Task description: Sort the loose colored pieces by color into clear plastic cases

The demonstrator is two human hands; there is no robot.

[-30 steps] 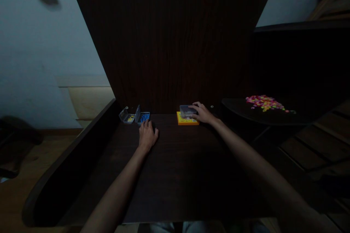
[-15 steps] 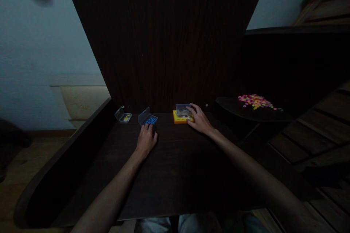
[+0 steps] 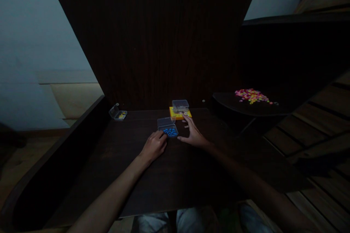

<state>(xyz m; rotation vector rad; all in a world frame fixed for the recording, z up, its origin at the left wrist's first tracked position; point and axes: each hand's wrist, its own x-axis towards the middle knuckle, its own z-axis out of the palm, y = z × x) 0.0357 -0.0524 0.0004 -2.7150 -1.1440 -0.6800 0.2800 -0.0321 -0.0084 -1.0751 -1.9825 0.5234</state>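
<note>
A small clear plastic box (image 3: pixel 177 133) with its lid raised stands on the dark table, holding several blue pieces (image 3: pixel 170 131). My left hand (image 3: pixel 155 146) is closed on the near left edge of this box. To its right, my right hand (image 3: pixel 194 133) is open, thumb and fingers apart, with nothing in it. Just behind the box lies a yellow flat box (image 3: pixel 175 113), and a second clear box (image 3: pixel 180 104) with an open lid rests on top of it; its contents are too dim to make out.
At the far left of the table (image 3: pixel 147 174) sits another open clear box (image 3: pixel 115 113) with yellow pieces. A heap of pink, yellow and orange beads (image 3: pixel 252 95) covers part of a corner shelf (image 3: pixel 226 101) on the right. A tall dark panel (image 3: pixel 158 43) rises at the back.
My left hand has moved the box of blue pieces right and toward me. My right hand has left the boxes at the back and come nearer, beside the blue pieces' box.
</note>
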